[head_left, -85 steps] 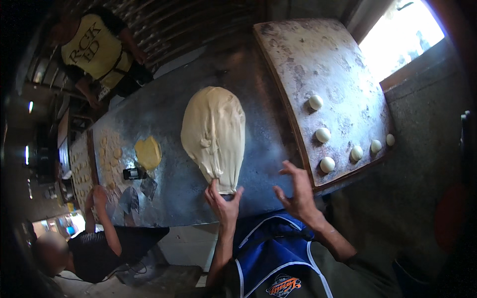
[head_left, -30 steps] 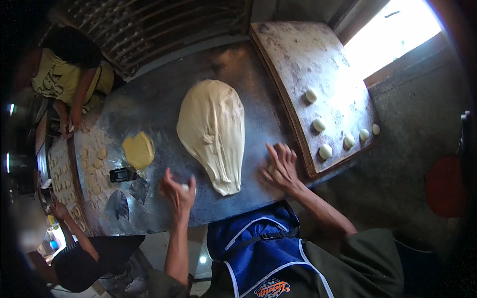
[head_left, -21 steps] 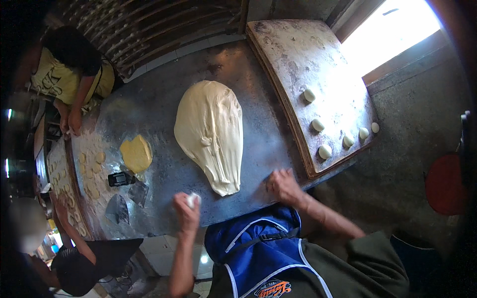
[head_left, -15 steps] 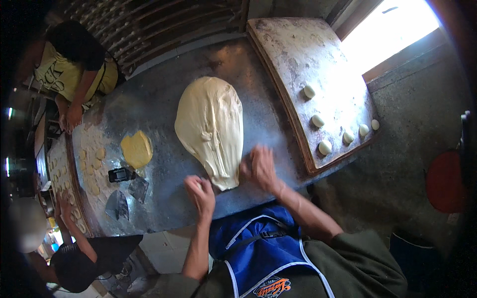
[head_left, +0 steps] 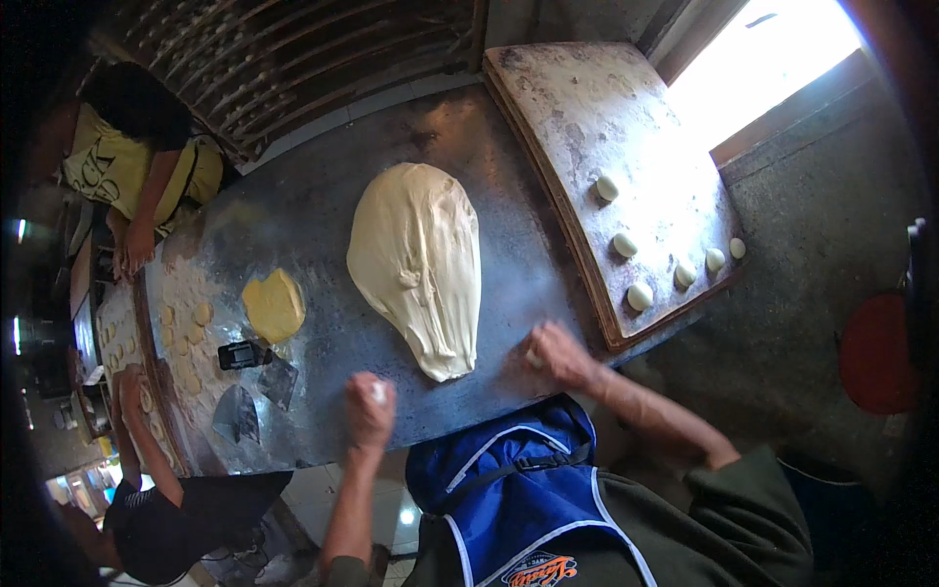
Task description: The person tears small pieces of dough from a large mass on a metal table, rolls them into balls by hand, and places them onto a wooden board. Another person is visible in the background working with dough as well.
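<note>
A large, stretched, pale dough mass [head_left: 416,264] lies on the metal tabletop [head_left: 504,205], narrow end toward me. My left hand [head_left: 371,411] is closed on a small white piece of dough [head_left: 380,394], just left of that narrow end. My right hand [head_left: 558,354], blurred, is curled at the dough's right, apart from it, with a small pale piece [head_left: 534,358] in its fingers. A yellow slab [head_left: 273,305], a small black object [head_left: 238,355] and metal scrapers [head_left: 236,414] lie on the left of the table.
Boards [head_left: 650,127] with several dough balls [head_left: 624,245] sit at the right, beside a bright window. Two co-workers [head_left: 137,166] work on the left near flattened rounds and a tray [head_left: 122,328]. A slatted rack [head_left: 235,59] stands behind; a red object [head_left: 871,352] is at far right.
My left hand has left the big dough's narrow end and now grips a small piece. Since half a second ago both hands have moved outward and toward me, away from the big dough.
</note>
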The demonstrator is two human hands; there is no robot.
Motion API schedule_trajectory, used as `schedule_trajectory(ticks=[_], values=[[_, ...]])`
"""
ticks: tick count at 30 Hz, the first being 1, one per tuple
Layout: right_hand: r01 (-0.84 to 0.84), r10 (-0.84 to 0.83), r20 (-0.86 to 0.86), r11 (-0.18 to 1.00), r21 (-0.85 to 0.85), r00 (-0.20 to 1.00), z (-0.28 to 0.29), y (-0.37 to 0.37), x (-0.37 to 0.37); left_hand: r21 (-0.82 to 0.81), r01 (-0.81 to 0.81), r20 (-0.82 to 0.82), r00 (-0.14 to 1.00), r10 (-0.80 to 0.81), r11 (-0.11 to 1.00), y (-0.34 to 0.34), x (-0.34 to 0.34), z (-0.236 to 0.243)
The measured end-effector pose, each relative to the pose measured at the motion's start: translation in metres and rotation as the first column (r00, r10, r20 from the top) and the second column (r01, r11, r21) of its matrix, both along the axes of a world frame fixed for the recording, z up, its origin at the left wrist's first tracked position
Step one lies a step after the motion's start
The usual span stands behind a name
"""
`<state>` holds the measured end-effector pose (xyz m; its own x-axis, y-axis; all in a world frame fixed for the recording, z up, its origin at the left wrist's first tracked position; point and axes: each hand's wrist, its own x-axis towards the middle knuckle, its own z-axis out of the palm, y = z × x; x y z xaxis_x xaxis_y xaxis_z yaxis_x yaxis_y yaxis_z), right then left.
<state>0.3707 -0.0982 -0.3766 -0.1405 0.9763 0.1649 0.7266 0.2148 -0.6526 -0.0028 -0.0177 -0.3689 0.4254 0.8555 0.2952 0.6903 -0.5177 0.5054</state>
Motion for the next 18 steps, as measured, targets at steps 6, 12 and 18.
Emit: schedule_trajectory(ticks=[6,12,18], values=[[0.261,-0.282,0.092,0.946,0.192,0.955,0.017,0.043,-0.053,-0.127,-0.306,0.209,0.922,0.327,0.944,0.019,0.055,0.004],[0.082,-0.11,0.285,0.99,0.111,0.952,0.024,0.041,0.025,-0.12,-0.18,0.081,0.978,0.19,0.976,0.025,-0.018,-0.001],[0.08,-0.079,0.016,0.995,-0.062,0.997,0.016,0.009,-0.039,-0.169,-0.214,0.271,0.928,0.254,0.962,-0.014,0.046,0.008]])
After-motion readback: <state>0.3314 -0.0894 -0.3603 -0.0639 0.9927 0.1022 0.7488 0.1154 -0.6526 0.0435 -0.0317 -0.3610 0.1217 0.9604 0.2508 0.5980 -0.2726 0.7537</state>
